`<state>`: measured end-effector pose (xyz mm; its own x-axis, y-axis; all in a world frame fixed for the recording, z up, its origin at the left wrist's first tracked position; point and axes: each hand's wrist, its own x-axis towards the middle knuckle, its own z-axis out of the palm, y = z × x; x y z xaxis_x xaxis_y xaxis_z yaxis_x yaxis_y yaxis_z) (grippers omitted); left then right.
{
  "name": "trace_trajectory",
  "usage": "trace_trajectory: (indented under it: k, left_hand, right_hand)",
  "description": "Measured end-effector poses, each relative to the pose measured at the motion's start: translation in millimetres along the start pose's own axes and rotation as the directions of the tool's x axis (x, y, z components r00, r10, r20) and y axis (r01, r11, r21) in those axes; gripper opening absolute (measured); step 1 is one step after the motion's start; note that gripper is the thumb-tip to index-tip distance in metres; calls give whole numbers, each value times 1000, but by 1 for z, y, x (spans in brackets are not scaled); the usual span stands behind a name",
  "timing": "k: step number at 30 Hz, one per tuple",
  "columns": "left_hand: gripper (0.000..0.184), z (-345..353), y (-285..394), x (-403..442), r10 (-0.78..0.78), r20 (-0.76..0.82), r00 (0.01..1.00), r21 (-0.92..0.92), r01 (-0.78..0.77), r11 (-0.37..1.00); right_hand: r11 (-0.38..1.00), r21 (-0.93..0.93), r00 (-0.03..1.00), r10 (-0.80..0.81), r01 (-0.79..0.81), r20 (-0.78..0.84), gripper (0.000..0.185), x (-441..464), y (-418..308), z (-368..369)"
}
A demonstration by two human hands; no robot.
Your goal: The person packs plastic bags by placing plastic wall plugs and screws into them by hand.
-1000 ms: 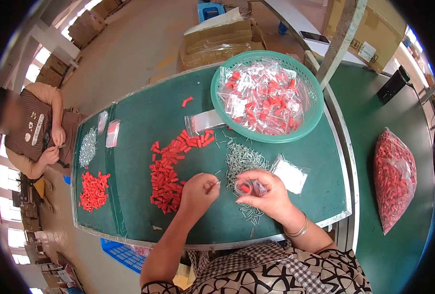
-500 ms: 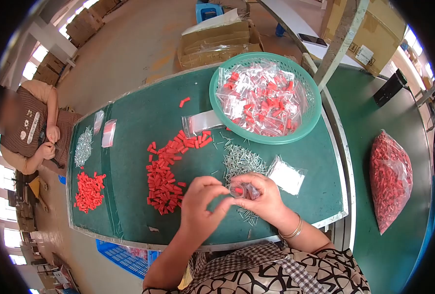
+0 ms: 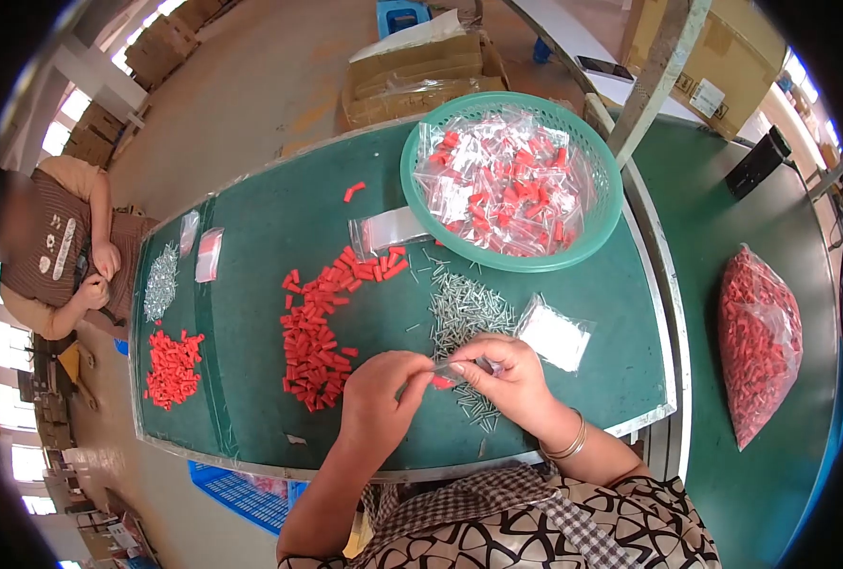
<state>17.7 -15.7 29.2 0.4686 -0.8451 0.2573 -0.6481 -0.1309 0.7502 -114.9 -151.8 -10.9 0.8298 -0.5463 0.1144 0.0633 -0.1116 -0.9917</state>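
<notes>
Between my two hands is a small clear plastic bag (image 3: 448, 372) with something red in it. My left hand (image 3: 383, 394) pinches the bag's left edge, and my right hand (image 3: 509, 377) grips its other side. Just beyond my right hand lies a heap of metal screws (image 3: 469, 308). Red plastic plugs (image 3: 312, 341) form a curved pile to the left of my left hand. A stack of flat clear bags (image 3: 556, 334) rests right of the screws, and another flat bag (image 3: 395, 230) touches the green basket (image 3: 603, 223), which holds many filled bags.
Across the table at left, a co-worker (image 3: 61, 248) has both hands together near more red plugs (image 3: 173, 370) and screws (image 3: 161, 283). A large bag of red plugs (image 3: 759, 346) lies on the right-hand table. A metal post (image 3: 663, 81) rises behind the basket.
My left hand has moved right to the small bag and closed on its edge. The bag, earlier held open by my right hand, is now flattened between both hands.
</notes>
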Motion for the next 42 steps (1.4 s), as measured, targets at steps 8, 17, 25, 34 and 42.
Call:
trace_trajectory:
  k: [8, 17, 25, 34, 42]
  left_hand:
    - [13, 7, -4, 2, -95, 3, 995, -90, 95, 991]
    - [12, 7, -2, 4, -47, 22, 999, -46, 48, 998]
    - [10, -4, -10, -2, -173, 56, 983, -126, 179, 976]
    - [9, -14, 23, 82, -267, -97, 959, -586, 162, 794]
    - [17, -1, 12, 75, -26, -240, 970, -14, 23, 1000]
  right_hand:
    - [997, 62, 999, -35, 34, 13, 5, -1, 1, 3]
    - [998, -6, 997, -69, 69, -21, 5, -5, 7, 5]
    - [991, 124, 999, 49, -47, -11, 5, -4, 5, 3]
    - [625, 747, 965, 247, -225, 84, 20, 1, 21, -5]
    - [249, 949, 973, 174, -192, 151, 35, 8, 23, -10]
